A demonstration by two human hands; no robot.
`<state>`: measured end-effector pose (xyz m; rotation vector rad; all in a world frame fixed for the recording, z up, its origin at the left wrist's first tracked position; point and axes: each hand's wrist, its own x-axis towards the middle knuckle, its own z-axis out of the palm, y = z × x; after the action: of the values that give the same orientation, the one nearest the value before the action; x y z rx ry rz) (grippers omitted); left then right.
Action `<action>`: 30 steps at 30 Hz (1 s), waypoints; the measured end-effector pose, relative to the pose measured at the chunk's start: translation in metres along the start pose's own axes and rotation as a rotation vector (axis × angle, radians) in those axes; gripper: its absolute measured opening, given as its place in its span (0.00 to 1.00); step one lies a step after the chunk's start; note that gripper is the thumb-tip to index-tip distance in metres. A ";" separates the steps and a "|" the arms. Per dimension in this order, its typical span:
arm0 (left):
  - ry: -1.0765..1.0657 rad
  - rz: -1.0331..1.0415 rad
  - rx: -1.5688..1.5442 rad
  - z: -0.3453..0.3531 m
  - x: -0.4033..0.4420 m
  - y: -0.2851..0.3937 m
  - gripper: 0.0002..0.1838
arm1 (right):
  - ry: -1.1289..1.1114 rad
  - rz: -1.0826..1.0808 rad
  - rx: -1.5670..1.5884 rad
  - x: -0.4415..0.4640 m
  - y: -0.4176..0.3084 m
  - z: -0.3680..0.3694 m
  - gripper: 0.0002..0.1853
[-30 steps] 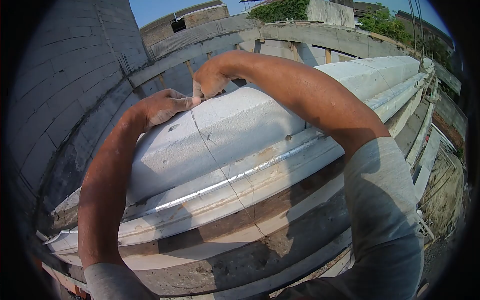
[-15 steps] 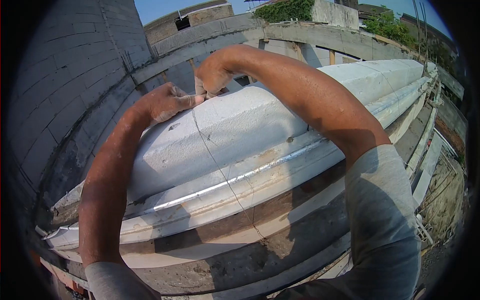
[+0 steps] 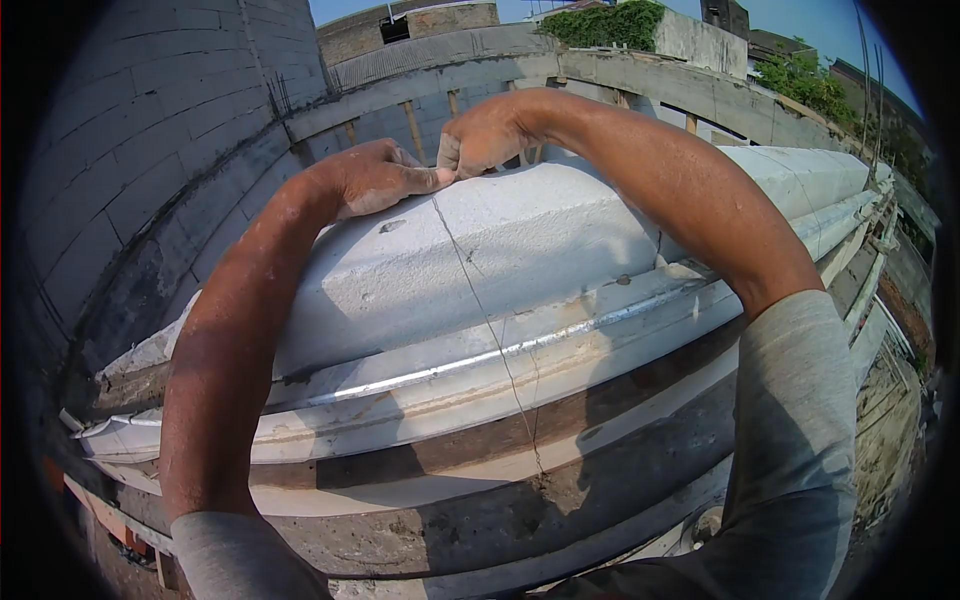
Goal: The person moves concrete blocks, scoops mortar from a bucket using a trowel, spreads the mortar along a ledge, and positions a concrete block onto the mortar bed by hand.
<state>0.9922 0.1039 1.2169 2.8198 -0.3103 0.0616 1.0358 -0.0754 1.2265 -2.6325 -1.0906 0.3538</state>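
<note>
A thin dark wire (image 3: 488, 318) runs down over the face of a long white block (image 3: 450, 270) and past the moulding below it. At the wire's upper end, on the block's far top edge, my two hands meet. My left hand (image 3: 385, 182) is closed, its thumb stretched along the block top toward the wire. My right hand (image 3: 485, 148) bends over from above with fingers curled down, pinched at the same spot. Both look closed on the wire, though the fingertips partly hide it. Whitish dust coats the fingers.
White moulding (image 3: 420, 400) with a shiny metal strip runs below the block. Underneath lies a rough concrete ledge (image 3: 390, 545). A grey block wall (image 3: 170, 120) rises at left, and a concrete beam (image 3: 690, 85) with wooden props crosses behind. Rebar (image 3: 864, 70) stands at right.
The view has shifted, so the block and hands appear farther right. Both hands stay together at the wire's upper end, with the right hand's fingers slightly turned.
</note>
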 end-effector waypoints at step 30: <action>-0.177 0.139 -0.102 -0.005 -0.012 0.002 0.30 | -0.219 -0.052 0.269 0.011 0.014 -0.011 0.10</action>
<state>0.9804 0.1056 1.2212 2.7035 -0.5332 -0.1702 1.0559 -0.0788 1.2304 -2.3648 -1.0868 0.7377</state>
